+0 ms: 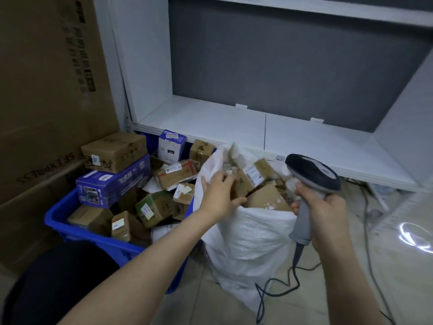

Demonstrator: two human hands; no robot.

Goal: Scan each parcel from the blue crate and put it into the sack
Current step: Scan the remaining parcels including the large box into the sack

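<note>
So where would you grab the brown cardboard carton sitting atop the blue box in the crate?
Probably from above, fingers across its narrower width near the middle: the brown cardboard carton lies flat on the blue printed box, top and near sides exposed, nothing stacked on it.

Left hand (220, 195) at open mouth of white sack (248, 240), its hold on sacked parcels (264, 198) unclear, right hand (328, 216) gripping grey scanner (314, 174) beside sack, blue crate (55, 218) at left heaped with boxes (154, 205), white shelf (210, 120) behind.
</note>
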